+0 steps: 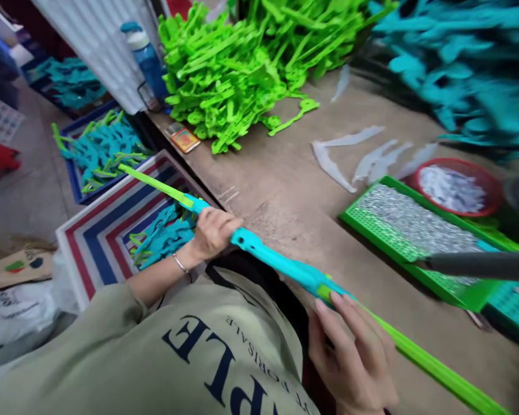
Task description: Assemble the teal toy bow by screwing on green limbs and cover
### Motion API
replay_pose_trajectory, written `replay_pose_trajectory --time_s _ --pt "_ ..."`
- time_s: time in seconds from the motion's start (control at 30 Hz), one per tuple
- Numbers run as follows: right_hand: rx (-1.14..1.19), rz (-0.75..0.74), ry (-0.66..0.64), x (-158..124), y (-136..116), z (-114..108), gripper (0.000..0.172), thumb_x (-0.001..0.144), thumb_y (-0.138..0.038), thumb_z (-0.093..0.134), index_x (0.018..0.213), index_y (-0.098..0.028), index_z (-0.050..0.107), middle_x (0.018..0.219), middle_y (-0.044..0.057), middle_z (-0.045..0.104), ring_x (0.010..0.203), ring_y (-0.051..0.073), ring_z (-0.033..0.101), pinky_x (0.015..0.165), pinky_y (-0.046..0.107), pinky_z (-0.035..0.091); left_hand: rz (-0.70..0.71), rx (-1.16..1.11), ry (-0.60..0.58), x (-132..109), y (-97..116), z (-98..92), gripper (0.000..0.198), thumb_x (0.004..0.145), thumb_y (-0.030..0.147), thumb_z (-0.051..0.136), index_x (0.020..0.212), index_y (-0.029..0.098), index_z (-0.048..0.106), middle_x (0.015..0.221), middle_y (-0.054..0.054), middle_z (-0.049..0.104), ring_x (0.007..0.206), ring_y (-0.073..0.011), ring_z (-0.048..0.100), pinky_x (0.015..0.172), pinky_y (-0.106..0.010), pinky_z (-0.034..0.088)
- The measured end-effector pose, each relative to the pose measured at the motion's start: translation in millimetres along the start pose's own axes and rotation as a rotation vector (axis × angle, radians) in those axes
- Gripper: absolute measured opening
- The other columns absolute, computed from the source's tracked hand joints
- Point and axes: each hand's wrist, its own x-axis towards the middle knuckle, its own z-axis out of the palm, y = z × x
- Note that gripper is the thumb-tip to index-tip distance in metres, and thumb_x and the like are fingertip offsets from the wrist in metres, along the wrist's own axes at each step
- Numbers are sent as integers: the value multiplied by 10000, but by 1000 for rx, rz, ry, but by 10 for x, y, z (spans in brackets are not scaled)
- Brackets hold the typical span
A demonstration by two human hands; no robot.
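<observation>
A long turquoise plastic part (pixel 281 262) with lime-green arms sticking out at both ends stretches across my body, over the table's front edge. My left hand (pixel 216 230) is wrapped around its turquoise section near the far-left green arm (pixel 155 185). On the other side, my right hand (pixel 354 351) has its fingers on the part beside a small green piece; the thumb's grip is partly hidden. The right green arm (pixel 441 369) runs past that hand to the lower right.
Piles of green parts (pixel 225 75) and turquoise parts (pixel 458 69) cover the table's back. At right are a green tray (pixel 372 230) of small metal pieces, a red bowl (pixel 495 202) and a dark rod-like tool (pixel 480 265). A striped box (pixel 95 236) stands left, below table height.
</observation>
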Motion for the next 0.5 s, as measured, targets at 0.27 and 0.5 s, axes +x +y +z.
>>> replay_pose_trajectory --time_s 0.27,0.5 --pt "101 47 -9 -90 31 434 469 806 -58 729 1201 -307 689 982 46 780 832 253 759 733 407 629 -909 248 -168 -1539 -1254 -492 197 932 274 560 989 102 636 982 -165 669 962 -300 636 841 -480 510" --pt "144 173 -97 -206 81 625 287 826 -56 711 1044 -244 710 958 63 778 866 228 755 765 375 624 -921 154 -396 -1924 -1184 -744 408 967 398 642 1303 172 595 1307 -108 622 1118 -248 647 935 -468 578"
